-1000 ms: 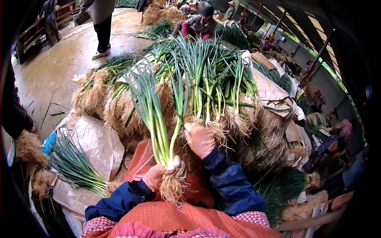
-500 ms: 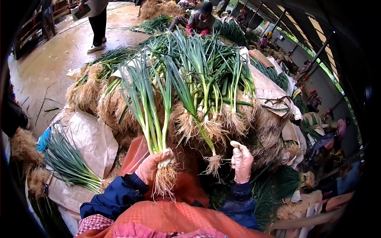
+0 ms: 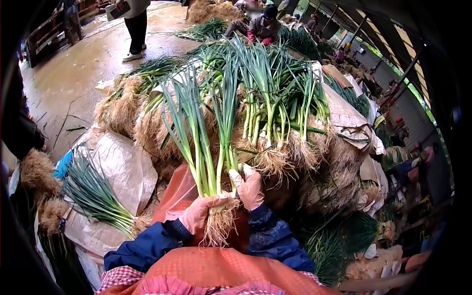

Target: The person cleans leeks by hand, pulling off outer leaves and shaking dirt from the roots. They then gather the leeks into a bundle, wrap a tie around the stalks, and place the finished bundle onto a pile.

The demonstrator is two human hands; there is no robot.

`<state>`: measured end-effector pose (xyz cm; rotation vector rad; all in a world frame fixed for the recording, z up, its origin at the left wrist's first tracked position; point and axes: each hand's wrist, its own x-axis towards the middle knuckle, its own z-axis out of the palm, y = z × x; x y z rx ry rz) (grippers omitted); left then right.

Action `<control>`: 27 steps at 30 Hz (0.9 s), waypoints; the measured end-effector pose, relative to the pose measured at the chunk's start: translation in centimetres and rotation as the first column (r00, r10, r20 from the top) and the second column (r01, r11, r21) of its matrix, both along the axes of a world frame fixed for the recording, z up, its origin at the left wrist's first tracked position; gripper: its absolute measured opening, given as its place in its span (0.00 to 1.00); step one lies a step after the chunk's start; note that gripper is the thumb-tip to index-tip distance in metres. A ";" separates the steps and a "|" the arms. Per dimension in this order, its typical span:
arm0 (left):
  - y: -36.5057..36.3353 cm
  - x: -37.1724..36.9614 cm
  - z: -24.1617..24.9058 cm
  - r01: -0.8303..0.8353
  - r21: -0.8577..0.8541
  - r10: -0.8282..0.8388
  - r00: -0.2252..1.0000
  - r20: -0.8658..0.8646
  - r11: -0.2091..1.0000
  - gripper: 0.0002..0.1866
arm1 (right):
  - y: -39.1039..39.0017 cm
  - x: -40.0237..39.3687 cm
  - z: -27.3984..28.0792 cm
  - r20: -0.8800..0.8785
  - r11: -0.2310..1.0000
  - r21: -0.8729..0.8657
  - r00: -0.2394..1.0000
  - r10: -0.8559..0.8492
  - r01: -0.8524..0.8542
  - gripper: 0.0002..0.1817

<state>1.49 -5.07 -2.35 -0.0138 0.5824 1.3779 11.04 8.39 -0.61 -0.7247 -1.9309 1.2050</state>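
Green onions (image 3: pixel 207 167), clamped in left hand (image 3: pixel 197 212), rise above it; right hand (image 3: pixel 250 189) touches them, grip unclear.

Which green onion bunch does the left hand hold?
The upright bunch, its roots hanging below the left hand; bunches on the pile and the pale sheet lie down.

Spring-onion bundle (image 3: pixel 206 167) near centre in left hand (image 3: pixel 196 215), right hand (image 3: pixel 249 189) against its right side; onion heap (image 3: pixel 265 88) just beyond. Left: second bunch (image 3: pixel 103 197) on sheet (image 3: pixel 132 164). Far: crouching person (image 3: pixel 260 30) behind heap; standing person (image 3: pixel 135 34) on floor (image 3: pixel 93 64), left.
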 end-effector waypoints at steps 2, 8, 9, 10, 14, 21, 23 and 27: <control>-0.2 -0.3 0.1 -0.007 0.029 0.007 1.000 0.007 1.000 0.12 | -1.1 1.3 -0.7 0.068 0.996 -0.031 0.995 -0.078 0.081 0.08; 0.4 -0.6 -1.0 -0.042 0.018 0.043 0.997 -0.068 0.999 0.12 | -3.0 4.1 0.9 -0.133 0.943 -0.334 0.989 -0.056 0.009 0.10; 0.5 -0.7 -0.8 -0.041 -0.003 0.041 0.997 -0.062 0.999 0.10 | -3.4 5.0 1.6 -0.170 0.888 -0.455 0.985 -0.014 -0.066 0.12; 0.6 -0.5 -0.3 -0.037 -0.027 0.035 0.998 -0.052 0.999 0.09 | -3.4 5.1 0.8 -0.220 0.846 -0.527 0.975 -0.043 -0.082 0.14; 0.8 -0.3 -1.1 -0.009 0.019 0.011 0.994 -0.108 1.000 0.10 | -3.6 4.7 0.3 -0.290 0.751 -0.655 0.946 -0.145 -0.086 0.16; 0.9 -0.6 -3.3 0.009 0.224 0.006 0.998 -0.064 0.975 0.20 | -3.7 4.6 4.6 0.262 0.954 -0.092 0.917 0.301 -0.287 0.21; 0.5 -0.2 -2.6 -0.044 0.237 0.110 0.956 -0.273 0.971 0.22 | -4.2 3.5 4.4 0.386 0.955 0.027 0.885 0.261 -0.294 0.21; 0.0 -0.1 -2.5 -0.145 0.265 0.255 0.857 -0.448 0.953 0.26 | -3.8 3.0 3.0 0.332 0.906 0.200 0.896 0.296 -0.374 0.15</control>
